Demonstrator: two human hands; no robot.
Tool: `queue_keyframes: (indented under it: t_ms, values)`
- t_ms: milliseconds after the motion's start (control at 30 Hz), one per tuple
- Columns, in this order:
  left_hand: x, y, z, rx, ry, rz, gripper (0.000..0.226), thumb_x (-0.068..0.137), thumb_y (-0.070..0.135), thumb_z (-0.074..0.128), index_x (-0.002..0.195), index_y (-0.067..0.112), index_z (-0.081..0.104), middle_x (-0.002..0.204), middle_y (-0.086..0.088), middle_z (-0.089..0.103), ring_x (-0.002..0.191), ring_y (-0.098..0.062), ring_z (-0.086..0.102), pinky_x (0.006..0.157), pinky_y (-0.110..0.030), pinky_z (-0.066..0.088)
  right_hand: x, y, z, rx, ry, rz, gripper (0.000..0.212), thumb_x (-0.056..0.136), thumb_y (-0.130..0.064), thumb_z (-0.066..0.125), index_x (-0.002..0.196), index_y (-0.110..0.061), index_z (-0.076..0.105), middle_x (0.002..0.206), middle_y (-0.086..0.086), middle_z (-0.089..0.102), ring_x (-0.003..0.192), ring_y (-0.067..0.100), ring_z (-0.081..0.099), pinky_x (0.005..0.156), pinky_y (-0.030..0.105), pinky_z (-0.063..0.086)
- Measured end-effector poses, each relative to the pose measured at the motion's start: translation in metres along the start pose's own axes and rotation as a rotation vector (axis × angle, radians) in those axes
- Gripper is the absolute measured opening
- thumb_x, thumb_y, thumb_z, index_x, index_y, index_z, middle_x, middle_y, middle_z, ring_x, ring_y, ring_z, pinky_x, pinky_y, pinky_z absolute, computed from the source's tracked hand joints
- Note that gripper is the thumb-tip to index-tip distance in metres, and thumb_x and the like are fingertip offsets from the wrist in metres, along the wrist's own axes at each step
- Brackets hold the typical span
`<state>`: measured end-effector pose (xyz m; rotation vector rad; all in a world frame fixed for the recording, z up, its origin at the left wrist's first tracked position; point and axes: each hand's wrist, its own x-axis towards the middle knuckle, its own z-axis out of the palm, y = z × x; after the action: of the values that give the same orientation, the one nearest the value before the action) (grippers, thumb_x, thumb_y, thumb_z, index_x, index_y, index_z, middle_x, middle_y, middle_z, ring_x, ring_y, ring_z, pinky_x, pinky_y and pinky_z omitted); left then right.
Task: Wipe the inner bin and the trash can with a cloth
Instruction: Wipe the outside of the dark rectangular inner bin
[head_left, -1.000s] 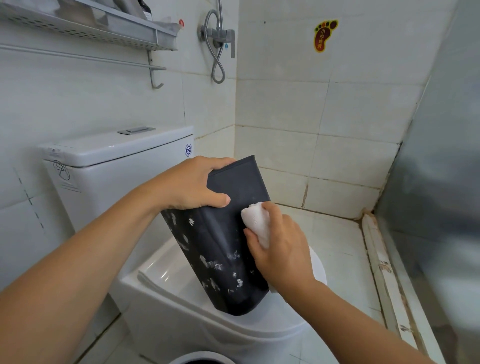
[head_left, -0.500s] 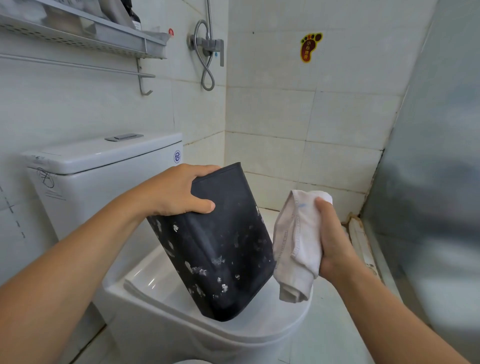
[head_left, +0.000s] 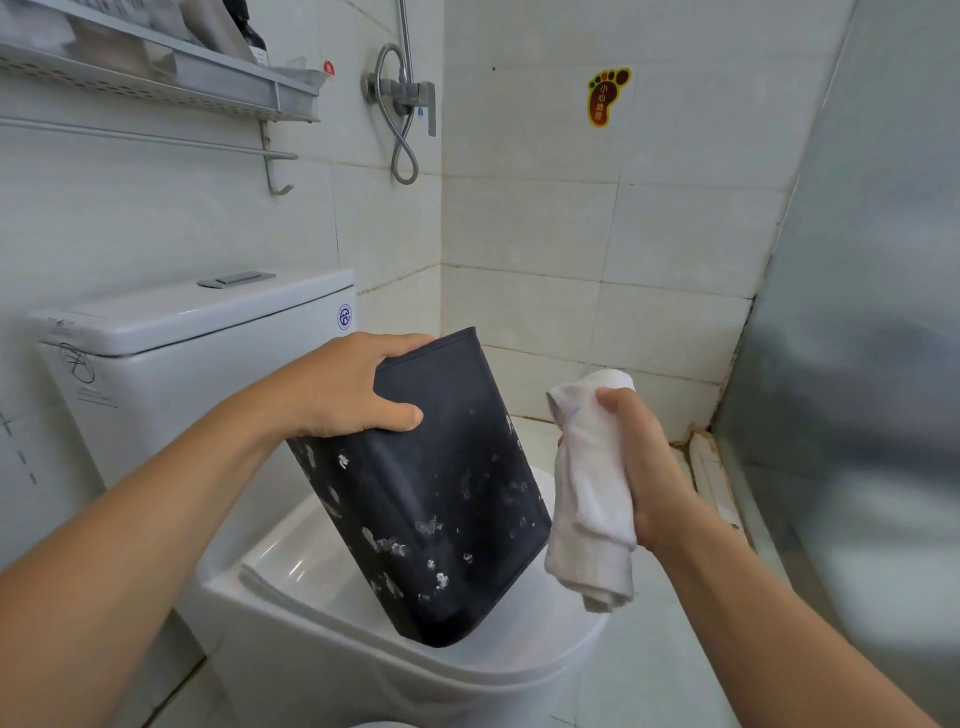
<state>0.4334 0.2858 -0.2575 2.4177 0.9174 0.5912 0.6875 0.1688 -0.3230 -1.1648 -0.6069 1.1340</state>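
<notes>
Tilted, one dark inner bin (head_left: 441, 493) (speckled with white flecks) rests on the closed toilet lid (head_left: 519, 660) — left hand (head_left: 348, 389) gripping its rim. Just beside it, apart, right hand (head_left: 649, 467) clutches one white cloth (head_left: 589, 499).

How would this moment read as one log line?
left hand grips bin | right hand holds cloth apart from it | spots remain

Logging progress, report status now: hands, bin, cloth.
Left hand grips inner bin at its rim, tilted over toilet. Right hand holds cloth clear of bin. White smears remain.
</notes>
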Motion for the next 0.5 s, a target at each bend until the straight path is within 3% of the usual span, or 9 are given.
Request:
queue_keyframes:
  t_ms: [133,200,267,333,433,500]
  values:
    - [-0.001,0.003,0.001,0.011,0.005,-0.001,0.073,0.085,0.023,0.080,0.100,0.087,0.047,0.111,0.032,0.071,0.100,0.003,0.070,0.099,-0.037,0.057,0.005,0.008,0.003,-0.275,0.129,-0.116,0.042,0.085,-0.045,0.058,0.100,-0.006,0.056,0.088,0.011,0.061,0.073,0.026,0.060,0.066,0.035,0.048]
    - [-0.001,0.005,0.002,0.011,0.007,-0.002,0.076,0.085,0.023,0.080,0.097,0.089,0.044,0.111,0.033,0.070,0.100,0.004,0.070,0.099,-0.036,0.057,0.008,0.015,0.004,-0.546,0.199,-0.307,0.041,0.090,-0.046,0.067,0.111,-0.016,0.050,0.099,0.003,0.064,0.082,0.022,0.064,0.068,0.035,0.051]
    - [-0.001,0.006,0.002,0.009,0.007,0.000,0.077,0.085,0.023,0.080,0.096,0.090,0.044,0.112,0.034,0.070,0.100,0.004,0.070,0.099,-0.036,0.057,0.011,0.027,0.008,-0.923,0.264,-0.573,0.043,0.093,-0.049,0.069,0.118,-0.024,0.045,0.096,-0.005,0.061,0.083,0.018,0.062,0.068,0.037,0.049]
    - [-0.002,0.007,0.003,0.013,0.008,0.006,0.076,0.084,0.023,0.080,0.097,0.089,0.045,0.113,0.034,0.069,0.100,0.005,0.070,0.099,-0.035,0.057,0.015,0.042,0.013,-1.131,0.283,-0.786,0.050,0.091,-0.054,0.071,0.127,-0.026,0.051,0.102,-0.007,0.064,0.087,0.020,0.062,0.070,0.035,0.044]
    - [-0.002,0.009,0.003,-0.002,0.002,0.018,0.076,0.084,0.021,0.080,0.098,0.088,0.046,0.115,0.034,0.069,0.101,0.004,0.070,0.098,-0.036,0.057,0.022,0.056,0.022,-1.178,0.278,-0.820,0.055,0.090,-0.060,0.068,0.137,-0.033,0.057,0.115,-0.006,0.067,0.101,0.023,0.064,0.076,0.034,0.045]
    - [-0.003,0.008,0.003,-0.019,0.007,0.024,0.077,0.084,0.020,0.080,0.097,0.089,0.046,0.116,0.034,0.069,0.102,0.003,0.070,0.099,-0.036,0.057,0.026,0.061,0.026,-1.222,0.289,-0.798,0.059,0.095,-0.067,0.053,0.147,-0.042,0.047,0.123,-0.009,0.065,0.107,0.021,0.062,0.078,0.033,0.046]
